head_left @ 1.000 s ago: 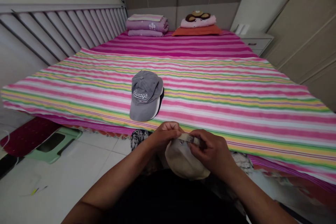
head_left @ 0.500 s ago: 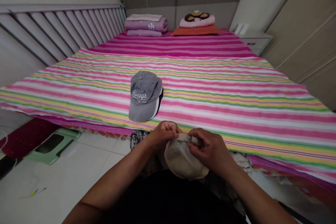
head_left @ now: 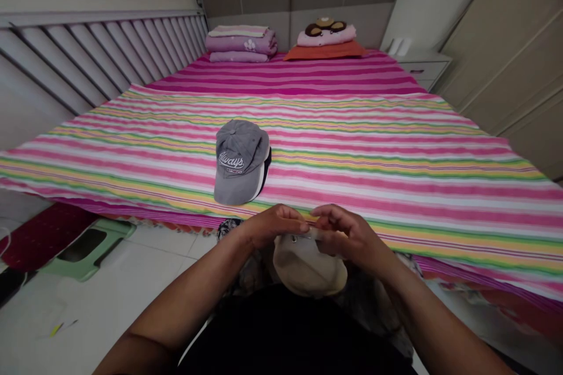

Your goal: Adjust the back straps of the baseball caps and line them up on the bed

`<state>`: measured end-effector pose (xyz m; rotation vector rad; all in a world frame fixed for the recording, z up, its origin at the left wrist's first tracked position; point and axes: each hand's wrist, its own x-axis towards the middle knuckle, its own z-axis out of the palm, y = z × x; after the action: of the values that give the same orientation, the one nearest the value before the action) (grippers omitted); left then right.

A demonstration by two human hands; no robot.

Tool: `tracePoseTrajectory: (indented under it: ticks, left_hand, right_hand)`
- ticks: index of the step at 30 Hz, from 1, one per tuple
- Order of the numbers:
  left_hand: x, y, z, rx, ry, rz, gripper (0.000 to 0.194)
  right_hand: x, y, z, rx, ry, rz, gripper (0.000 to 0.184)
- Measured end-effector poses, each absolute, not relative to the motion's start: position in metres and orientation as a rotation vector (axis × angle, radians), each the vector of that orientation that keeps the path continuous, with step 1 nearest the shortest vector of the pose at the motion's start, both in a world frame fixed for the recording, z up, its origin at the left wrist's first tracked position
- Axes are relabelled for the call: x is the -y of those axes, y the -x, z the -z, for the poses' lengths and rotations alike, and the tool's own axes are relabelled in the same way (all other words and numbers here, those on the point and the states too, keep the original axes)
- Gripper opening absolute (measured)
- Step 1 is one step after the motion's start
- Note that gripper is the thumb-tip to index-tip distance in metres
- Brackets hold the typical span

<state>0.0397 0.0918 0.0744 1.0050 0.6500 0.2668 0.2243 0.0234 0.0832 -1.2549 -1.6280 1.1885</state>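
Over my lap, both hands pinch a beige cap (head_left: 308,266) at its upper edge, where the back strap is. My left hand (head_left: 279,225) is closed on the strap's left part, close to a small metal eyelet or buckle. On the other side my right hand (head_left: 345,237) grips the strap between thumb and fingers. The fingertips partly hide the strap, so how it is fastened cannot be made out. Ahead and a little left, a grey cap (head_left: 240,161) with white "Always" lettering lies on the bed, stacked over a white and a dark cap whose edges show.
A striped sheet (head_left: 373,158) covers the bed. Folded purple bedding (head_left: 241,44) and an orange pillow (head_left: 325,51) lie by the headboard. A slatted rail (head_left: 109,47) runs along the left. On the floor stands a green stool (head_left: 94,252); a nightstand (head_left: 424,67) is at back right.
My fingers have shifted on the beige cap's strap; the right hand's fingers have moved left toward the left hand and lifted slightly. The view has tilted a little. The grey cap stays put.
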Motion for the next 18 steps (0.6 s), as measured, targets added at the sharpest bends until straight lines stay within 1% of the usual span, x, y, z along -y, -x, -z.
tracePoseTrajectory:
  ticks: [2, 4, 7, 9, 13, 18]
  left_hand:
    - [-0.093, -0.037, -0.071, -0.651, -0.985, -0.307, 0.023]
    - [-0.095, -0.035, -0.068, -0.651, -0.972, -0.321, 0.023]
    - [-0.095, -0.034, -0.066, -0.668, -0.961, -0.322, 0.024]
    - [-0.095, -0.034, -0.066, -0.688, -0.950, -0.335, 0.025]
    - [-0.097, -0.035, -0.067, -0.705, -0.946, -0.336, 0.026]
    - [-0.100, -0.034, -0.062, -0.666, -0.925, -0.346, 0.027]
  right_hand:
    - [-0.029, -0.236, -0.072, 1.488, 1.157, -1.447, 0.036]
    - [-0.034, -0.245, -0.060, 1.442, 1.100, -1.638, 0.040]
    - [-0.035, -0.250, -0.046, 1.336, 1.052, -1.822, 0.036]
    - [-0.034, -0.249, -0.043, 1.204, 1.046, -1.840, 0.033]
    - [-0.031, -0.246, -0.051, 0.927, 1.013, -1.730, 0.032]
    - [-0.030, -0.242, -0.062, 0.847, 0.987, -1.662, 0.029]
